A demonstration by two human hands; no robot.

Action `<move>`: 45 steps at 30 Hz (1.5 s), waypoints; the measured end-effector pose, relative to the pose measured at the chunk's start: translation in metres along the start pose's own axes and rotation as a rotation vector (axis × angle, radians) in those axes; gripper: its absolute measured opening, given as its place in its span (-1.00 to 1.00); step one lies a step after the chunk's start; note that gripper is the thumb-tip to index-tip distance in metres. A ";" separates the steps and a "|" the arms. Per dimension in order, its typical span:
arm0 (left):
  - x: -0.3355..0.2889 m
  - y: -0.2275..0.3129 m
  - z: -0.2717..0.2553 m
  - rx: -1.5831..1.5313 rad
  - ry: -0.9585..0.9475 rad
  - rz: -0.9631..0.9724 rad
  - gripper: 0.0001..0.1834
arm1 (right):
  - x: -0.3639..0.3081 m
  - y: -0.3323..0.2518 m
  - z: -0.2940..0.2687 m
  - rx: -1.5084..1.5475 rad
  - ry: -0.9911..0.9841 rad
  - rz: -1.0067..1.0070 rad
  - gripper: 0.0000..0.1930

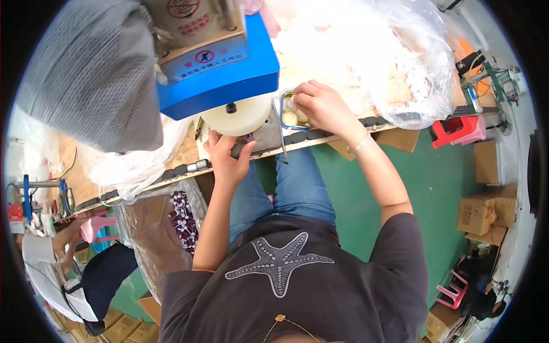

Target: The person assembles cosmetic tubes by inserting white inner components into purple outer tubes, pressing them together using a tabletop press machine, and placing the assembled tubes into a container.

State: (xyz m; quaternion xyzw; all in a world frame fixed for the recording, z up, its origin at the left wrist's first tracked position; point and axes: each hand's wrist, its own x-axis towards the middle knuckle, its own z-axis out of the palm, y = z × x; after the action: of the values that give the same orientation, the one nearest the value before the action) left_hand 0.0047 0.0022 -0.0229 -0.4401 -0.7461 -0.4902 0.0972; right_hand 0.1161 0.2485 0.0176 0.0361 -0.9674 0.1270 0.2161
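Note:
A bench machine with a blue housing [220, 74] stands before me, a thick cream disc [237, 117] under it. Below the disc, my left hand [227, 157] reaches in at the metal base [270, 134]. Its thumb and fingers curl around a small dark spot beside a little upright metal pin [248, 137]; what they grip is too small to make out. Just right of the base, my right hand [323, 108] bends over a small blue-rimmed container [283, 117] of pale rounded pieces [290, 119]. Its fingertips are pinched together at something whitish, partly hidden.
A grey cloth-covered shape [94, 74] rises at left beside the machine. Clear plastic bags [412, 63] lie on the bench, right; white plastic [128, 160] lies left. An open plastic-lined box [148, 228] holds dark pieces. A red stool [454, 130] and cartons [486, 214] stand right; another person [60, 280] is left.

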 end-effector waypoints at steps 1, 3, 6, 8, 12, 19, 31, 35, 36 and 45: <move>0.000 0.001 0.000 -0.008 0.010 -0.009 -0.77 | 0.003 -0.001 0.006 0.008 0.000 -0.009 -0.91; 0.000 0.001 0.000 -0.003 0.027 -0.005 -0.77 | 0.009 -0.004 0.016 -0.132 -0.014 0.006 -0.93; -0.001 0.002 -0.003 -0.017 0.015 -0.012 -0.77 | 0.009 -0.009 0.019 -0.123 -0.045 0.070 -0.88; -0.001 -0.002 -0.004 -0.011 0.004 -0.009 -0.77 | 0.007 -0.008 0.025 -0.077 -0.051 0.109 -0.90; 0.000 0.001 -0.004 -0.018 -0.012 -0.023 -0.75 | -0.010 0.010 0.040 0.124 0.126 0.287 -0.90; 0.000 -0.001 -0.003 -0.013 0.022 -0.010 -0.73 | 0.003 -0.058 0.012 0.668 0.379 0.472 -0.92; -0.005 -0.007 -0.001 -0.004 0.014 -0.004 -0.60 | 0.028 -0.109 0.032 1.040 0.244 0.425 -0.79; -0.005 -0.008 0.000 -0.004 0.011 -0.009 -0.59 | 0.026 -0.103 0.041 0.970 0.141 0.465 -0.82; -0.006 -0.008 0.000 -0.006 0.011 -0.012 -0.60 | 0.026 -0.103 0.043 0.940 0.097 0.476 -0.83; -0.023 -0.004 -0.023 0.103 0.071 -0.018 -0.35 | -0.027 -0.096 0.043 1.049 0.338 0.523 -0.40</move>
State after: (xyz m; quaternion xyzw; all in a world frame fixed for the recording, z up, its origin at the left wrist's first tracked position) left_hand 0.0090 -0.0296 -0.0271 -0.4103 -0.7704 -0.4670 0.1417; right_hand 0.1348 0.1453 -0.0093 -0.1215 -0.7051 0.6393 0.2816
